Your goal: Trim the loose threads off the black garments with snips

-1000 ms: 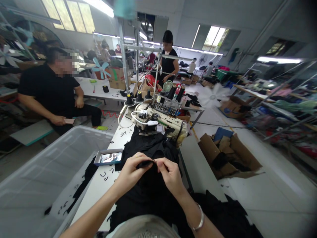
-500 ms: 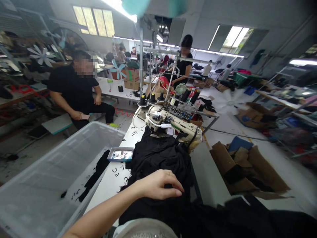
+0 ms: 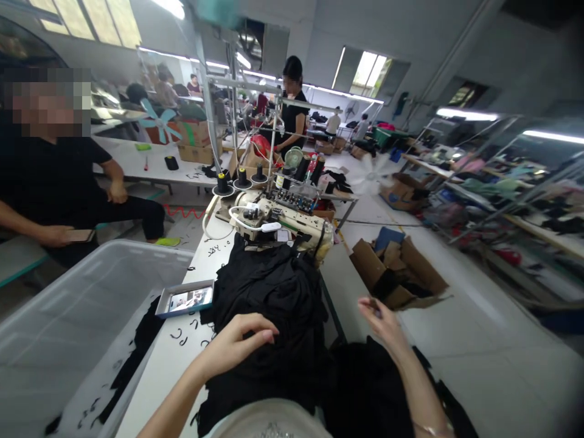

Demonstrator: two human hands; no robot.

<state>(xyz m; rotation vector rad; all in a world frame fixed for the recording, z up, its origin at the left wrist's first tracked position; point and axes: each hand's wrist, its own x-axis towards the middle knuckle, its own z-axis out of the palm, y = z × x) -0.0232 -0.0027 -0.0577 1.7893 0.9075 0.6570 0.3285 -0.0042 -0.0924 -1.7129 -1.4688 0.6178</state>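
A heap of black fabric (image 3: 269, 280) lies on the white sewing table, running up to the sewing machine (image 3: 287, 225). My left hand (image 3: 244, 340) is over the near part of the heap, palm down, thumb and fingers loosely bent and apart, with nothing seen in it. My right hand (image 3: 383, 322) is raised to the right of the table, its fingers curled together. Something small and dark shows among those fingers, too small to name. Below that hand, more black cloth (image 3: 365, 383) hangs across my lap.
At the left stands a white plastic bin (image 3: 91, 304) with dark scraps. A phone (image 3: 191, 299) lies in a shallow box on the table's left edge. Beyond sits a person (image 3: 59, 182). An open cardboard box (image 3: 396, 267) is on the floor at right. Thread cones (image 3: 241, 177) stand behind the machine.
The view has turned to the right. My right hand has come into sight, raised at the right. My left hand remains over the black fabric.
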